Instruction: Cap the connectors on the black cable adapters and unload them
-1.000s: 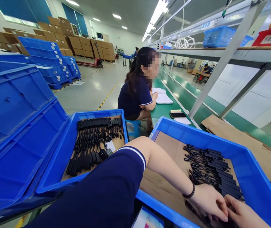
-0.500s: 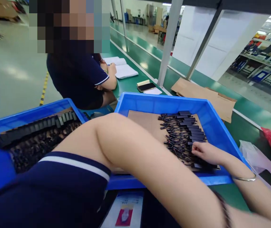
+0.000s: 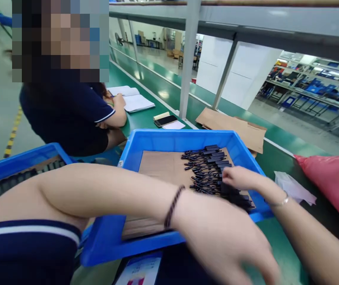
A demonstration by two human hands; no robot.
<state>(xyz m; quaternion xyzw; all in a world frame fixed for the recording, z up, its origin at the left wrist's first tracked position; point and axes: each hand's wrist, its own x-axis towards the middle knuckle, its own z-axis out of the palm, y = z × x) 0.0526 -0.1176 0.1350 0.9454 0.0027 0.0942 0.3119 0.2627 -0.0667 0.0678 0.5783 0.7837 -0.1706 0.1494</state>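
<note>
My left hand (image 3: 231, 237), blurred, reaches across the near side of the blue bin (image 3: 184, 136), with a gap between thumb and fingers and nothing visible in it. Inside the bin my right hand (image 3: 234, 177) is closed, its curled fingers pinching a black box-shaped part (image 3: 230, 189) at the right end of a row. Black cabled parts (image 3: 205, 170) lie side by side there on brown cardboard (image 3: 160, 170), their cables pointing left. The tip of my right thumb is partly hidden.
Another blue bin (image 3: 38, 152) with dark parts stands left, behind my left arm. A person in a dark shirt (image 3: 65, 103) sits beyond, at an open notebook (image 3: 138, 102). A phone (image 3: 166, 120), flat cardboard (image 3: 231, 126) and a red bag (image 3: 332, 178) lie on the green bench.
The view has shifted, so the bin appears further left. My left hand has come into view from beyond the lower edge. My right hand stays at the row of black parts.
</note>
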